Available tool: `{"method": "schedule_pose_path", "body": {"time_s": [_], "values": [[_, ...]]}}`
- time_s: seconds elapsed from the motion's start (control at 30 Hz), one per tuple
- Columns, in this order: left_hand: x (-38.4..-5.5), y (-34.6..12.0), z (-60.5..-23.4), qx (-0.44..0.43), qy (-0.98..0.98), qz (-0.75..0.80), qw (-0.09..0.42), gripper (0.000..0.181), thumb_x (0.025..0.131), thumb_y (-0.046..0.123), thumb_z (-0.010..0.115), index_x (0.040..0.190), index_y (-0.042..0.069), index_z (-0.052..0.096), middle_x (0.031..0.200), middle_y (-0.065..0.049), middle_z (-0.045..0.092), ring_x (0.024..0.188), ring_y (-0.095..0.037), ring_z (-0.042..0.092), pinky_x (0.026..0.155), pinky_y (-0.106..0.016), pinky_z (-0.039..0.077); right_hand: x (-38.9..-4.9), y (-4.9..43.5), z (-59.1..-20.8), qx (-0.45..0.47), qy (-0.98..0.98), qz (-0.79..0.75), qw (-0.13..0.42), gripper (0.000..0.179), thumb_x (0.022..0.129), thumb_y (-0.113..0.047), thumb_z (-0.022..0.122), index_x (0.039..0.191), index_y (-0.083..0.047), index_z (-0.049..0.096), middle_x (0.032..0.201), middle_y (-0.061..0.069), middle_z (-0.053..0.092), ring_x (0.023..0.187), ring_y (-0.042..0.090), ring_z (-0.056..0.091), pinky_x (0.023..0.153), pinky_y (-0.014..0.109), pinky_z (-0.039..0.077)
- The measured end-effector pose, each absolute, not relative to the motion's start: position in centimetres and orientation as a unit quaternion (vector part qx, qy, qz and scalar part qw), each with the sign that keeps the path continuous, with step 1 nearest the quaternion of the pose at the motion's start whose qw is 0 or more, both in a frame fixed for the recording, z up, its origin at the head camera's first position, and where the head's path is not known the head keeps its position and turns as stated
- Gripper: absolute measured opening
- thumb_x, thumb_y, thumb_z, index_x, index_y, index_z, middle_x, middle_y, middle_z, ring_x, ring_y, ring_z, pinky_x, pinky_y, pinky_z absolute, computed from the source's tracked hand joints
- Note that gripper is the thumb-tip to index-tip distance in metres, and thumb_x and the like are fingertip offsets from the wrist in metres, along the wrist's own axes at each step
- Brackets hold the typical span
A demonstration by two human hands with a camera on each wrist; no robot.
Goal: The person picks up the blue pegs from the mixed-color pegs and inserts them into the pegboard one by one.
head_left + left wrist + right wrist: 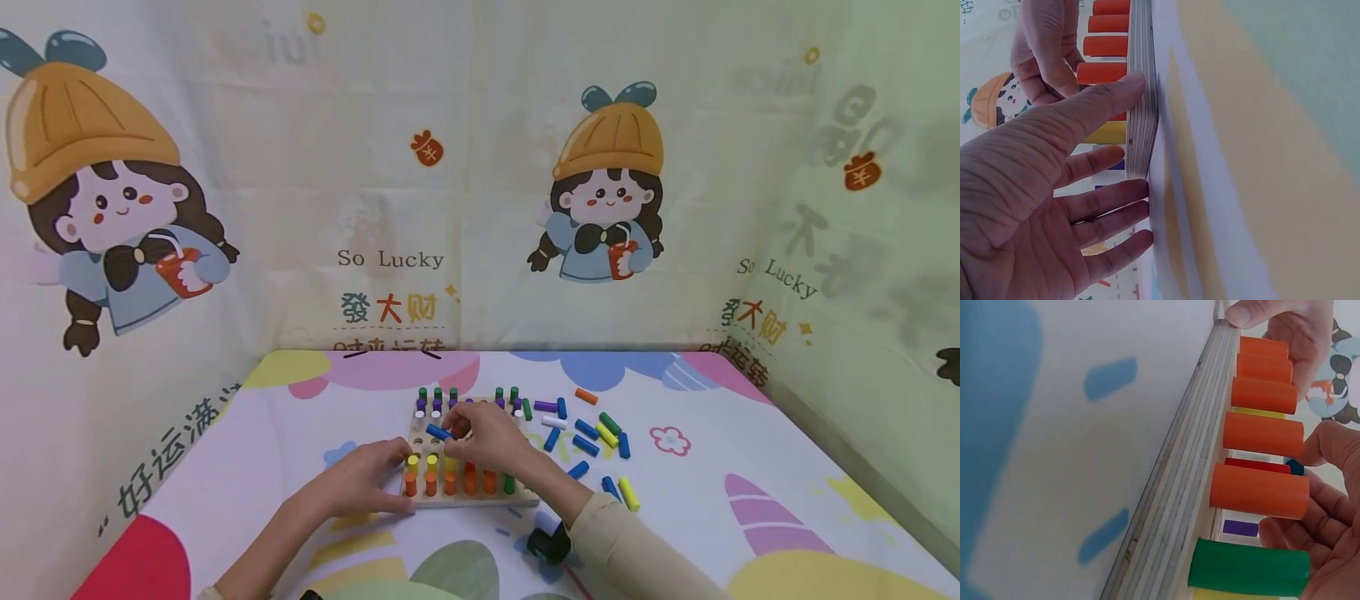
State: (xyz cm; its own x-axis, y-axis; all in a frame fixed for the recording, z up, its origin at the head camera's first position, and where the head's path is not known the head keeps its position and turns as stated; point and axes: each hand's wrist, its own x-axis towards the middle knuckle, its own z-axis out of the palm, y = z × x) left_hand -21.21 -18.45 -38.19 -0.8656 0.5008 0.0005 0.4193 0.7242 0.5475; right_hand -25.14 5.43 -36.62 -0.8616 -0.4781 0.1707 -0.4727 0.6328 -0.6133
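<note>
A wooden pegboard (480,503) lies on the table, with coloured pegs standing upright in rows. Orange pegs (450,484) and one green peg (509,483) fill the near row, with yellow pegs (412,464) behind them. My left hand (371,477) rests at the board's left near corner; in the left wrist view its thumb touches the front edge, its fingers nearly straight along the side. Over the board's left half, my right hand (489,435) pinches a blue peg (438,432) held tilted above the holes. The right hand hides part of the middle rows.
Loose pegs, mostly blue (586,446) with some yellow (628,493), green, purple, white and orange, are scattered right of the board. A dark object (549,546) lies near the right forearm. A printed cloth (667,500) covers the table, and printed curtains (495,208) hang around it.
</note>
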Motion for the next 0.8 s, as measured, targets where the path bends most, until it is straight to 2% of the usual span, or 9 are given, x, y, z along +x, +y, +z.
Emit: {"method": "schedule_pose_path", "body": {"time_s": [0.17,0.4,0.8], "values": [[-21.2,-18.3,-38.4,0.245,0.925,0.28,0.079,0.059,0.077,0.038,0.09,0.119,0.01,0.061,0.119,-0.01,0.068,0.112,-0.031,0.062,0.101,-0.058,0.048,-25.3,5.2,-37.0,-0.259,0.906,-0.334,0.009,0.016,0.089,-0.02,0.079,0.102,-0.016,0.071,0.082,-0.008,0.062,0.079,0.012,0.057,0.069,0.022,0.051],[-21.4,-18.4,-38.3,0.268,0.921,0.274,0.064,0.057,0.077,0.037,0.09,0.117,0.011,0.06,0.116,-0.009,0.069,0.11,-0.031,0.064,0.097,-0.057,0.05,-25.8,4.9,-36.8,-0.26,0.908,-0.328,0.014,0.017,0.089,-0.02,0.081,0.102,-0.016,0.071,0.083,-0.009,0.064,0.077,0.01,0.058,0.069,0.021,0.052],[-21.5,-18.5,-38.4,0.248,0.924,0.28,0.082,0.058,0.077,0.038,0.09,0.119,0.011,0.059,0.119,-0.01,0.068,0.113,-0.032,0.062,0.099,-0.057,0.049,-26.3,3.4,-36.7,-0.256,0.923,-0.287,0.023,0.016,0.088,-0.026,0.082,0.099,-0.017,0.073,0.079,-0.01,0.062,0.076,0.009,0.057,0.07,0.021,0.05]]}}
